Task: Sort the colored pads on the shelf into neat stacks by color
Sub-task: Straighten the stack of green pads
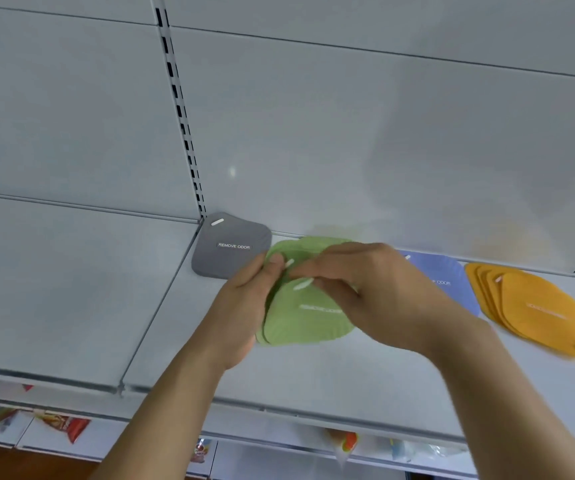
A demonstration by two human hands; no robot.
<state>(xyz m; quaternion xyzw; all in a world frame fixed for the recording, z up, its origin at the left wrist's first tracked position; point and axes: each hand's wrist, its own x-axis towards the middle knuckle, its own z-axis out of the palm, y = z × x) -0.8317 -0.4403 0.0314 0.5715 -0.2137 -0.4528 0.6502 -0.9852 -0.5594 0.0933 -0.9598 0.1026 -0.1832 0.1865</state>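
Observation:
Several green pads (305, 320) lie fanned out on the white shelf (161, 327) at its middle. My left hand (244, 306) grips their left edge with the thumb on top. My right hand (369, 289) presses on the green pads from the right, its fingers pinching near a white slot. A grey pad stack (230, 245) marked "REMOVE ODOR" sits at the back left, against the wall. To the right lie blue pads (449, 278), partly hidden by my right hand. Farther right is a fanned pile of orange pads (539, 310).
The shelf's back panel (314, 133) rises right behind the pads, with a slotted upright (182, 126) at the left. The shelf's front edge (279, 410) runs below my forearms. Packaged goods (67, 426) show on a lower shelf.

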